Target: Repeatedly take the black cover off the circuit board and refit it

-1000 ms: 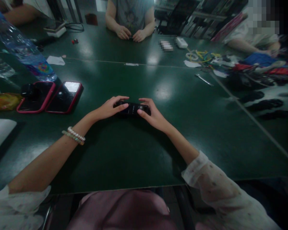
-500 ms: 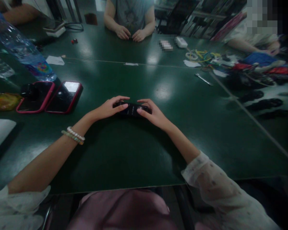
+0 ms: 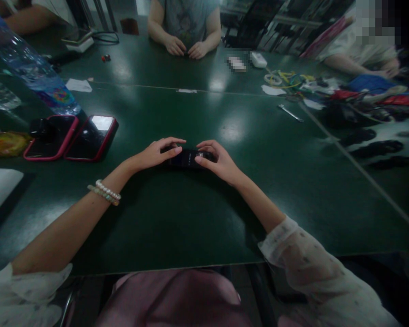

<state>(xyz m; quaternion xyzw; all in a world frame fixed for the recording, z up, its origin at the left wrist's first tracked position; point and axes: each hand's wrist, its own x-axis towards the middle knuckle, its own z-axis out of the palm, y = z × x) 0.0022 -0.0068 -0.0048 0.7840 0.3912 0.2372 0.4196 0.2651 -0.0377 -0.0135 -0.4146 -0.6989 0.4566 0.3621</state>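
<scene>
Both grips close on the small black rectangular device (image 3: 188, 159), which lies flat on the dark green bench (image 3: 197, 218) at the centre of the frame. Left hand (image 3: 155, 154) holds the device's left end, with the thumb on the near edge and the index finger stretched over the far edge. Right hand (image 3: 218, 162) holds the right end, with fingers curled over the top and the thumb pressed to the near edge. A small lit patch shows on the device's upper face between the two hands.

A double bracelet of pale beads (image 3: 105, 192) circles the left wrist. To the left of the frame, well apart from the device, two phones in red cases (image 3: 71, 137) lie side by side on the bench. A clear plastic water bottle with a coloured label (image 3: 37, 75) lies tilted in the upper left. A slim metal tool (image 3: 289, 112) lies at upper right, near a heap of coloured cables and bags (image 3: 327, 88). At the top centre, another person's two hands (image 3: 186, 47) rest together on the bench.
</scene>
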